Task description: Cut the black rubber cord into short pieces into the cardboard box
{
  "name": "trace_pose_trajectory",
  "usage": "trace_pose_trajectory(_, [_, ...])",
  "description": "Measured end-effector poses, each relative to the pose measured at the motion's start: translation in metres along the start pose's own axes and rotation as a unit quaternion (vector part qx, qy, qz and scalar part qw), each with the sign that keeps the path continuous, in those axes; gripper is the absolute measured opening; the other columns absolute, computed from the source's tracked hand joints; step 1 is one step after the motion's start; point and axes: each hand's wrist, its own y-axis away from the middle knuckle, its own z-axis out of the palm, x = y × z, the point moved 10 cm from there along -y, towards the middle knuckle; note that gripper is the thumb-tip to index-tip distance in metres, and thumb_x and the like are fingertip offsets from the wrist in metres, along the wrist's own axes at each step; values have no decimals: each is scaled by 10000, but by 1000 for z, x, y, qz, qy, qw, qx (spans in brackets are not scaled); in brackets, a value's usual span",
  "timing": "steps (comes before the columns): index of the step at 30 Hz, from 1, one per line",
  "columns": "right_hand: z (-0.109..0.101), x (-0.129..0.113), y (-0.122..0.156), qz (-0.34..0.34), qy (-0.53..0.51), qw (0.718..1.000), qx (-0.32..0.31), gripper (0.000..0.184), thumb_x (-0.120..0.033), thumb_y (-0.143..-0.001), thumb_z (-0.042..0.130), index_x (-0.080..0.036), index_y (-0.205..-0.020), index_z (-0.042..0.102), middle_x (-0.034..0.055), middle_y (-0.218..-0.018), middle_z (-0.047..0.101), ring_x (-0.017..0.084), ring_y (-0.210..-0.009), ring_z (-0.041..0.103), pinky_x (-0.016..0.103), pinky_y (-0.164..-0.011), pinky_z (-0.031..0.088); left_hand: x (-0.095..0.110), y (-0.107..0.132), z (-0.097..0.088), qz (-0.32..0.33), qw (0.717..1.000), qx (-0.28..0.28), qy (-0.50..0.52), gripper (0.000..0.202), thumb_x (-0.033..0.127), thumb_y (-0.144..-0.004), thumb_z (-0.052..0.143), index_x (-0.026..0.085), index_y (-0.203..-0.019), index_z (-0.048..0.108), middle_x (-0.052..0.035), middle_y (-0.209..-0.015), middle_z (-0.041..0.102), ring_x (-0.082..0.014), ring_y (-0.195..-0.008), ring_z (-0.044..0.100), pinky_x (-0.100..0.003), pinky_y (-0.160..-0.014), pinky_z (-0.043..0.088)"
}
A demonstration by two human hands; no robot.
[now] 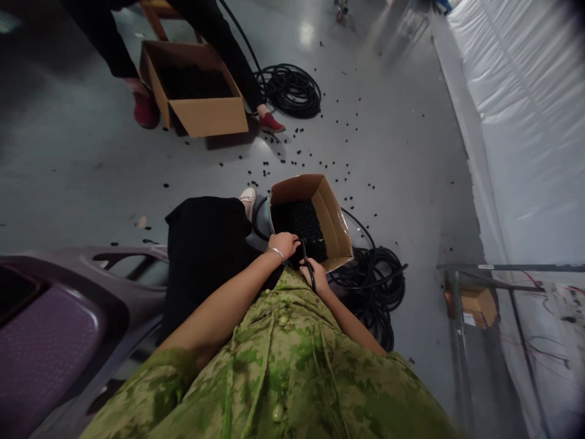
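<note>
My left hand (286, 242), a bracelet on its wrist, is closed at the near edge of an open cardboard box (336, 224). The box is filled with small black pieces (305, 227). My right hand (316, 275) is closed round a black tool with looped handles, perhaps scissors (309, 263), just beside the left hand. What the left fingers pinch is too small to make out. A coil of black hose (379, 286) lies on the floor right of the box, under my right forearm.
Another person's legs and red shoes (270, 124) straddle a second cardboard box (197, 91) at the top left. A second hose coil (290, 90) lies beside it. Black bits litter the grey floor. A purple plastic chair (55, 329) is left; white sheeting (516, 122) and a metal rack (457, 323) right.
</note>
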Motion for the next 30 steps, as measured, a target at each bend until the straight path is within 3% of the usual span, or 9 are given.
trace_pose_trajectory(17, [2,9,1,20,-40,999,18,264,-326,-765,543,-226,-964,685,-11,-718,689,190,-690,652,273,-687,487,5,1,-3,20,999,27,-25,393,403,-965,423,251,-1164,726,-106,-1132,733,-268,-1038,671,-349,-822,500])
trace_pose_trajectory(30, [0,1,0,-10,1,1000,17,265,-329,-775,549,-230,-962,709,-12,-719,697,182,-704,644,258,-688,487,5,1,-3,18,999,18,-30,380,405,-963,429,259,-1135,735,-102,-1116,733,-263,-1030,670,-342,-824,491])
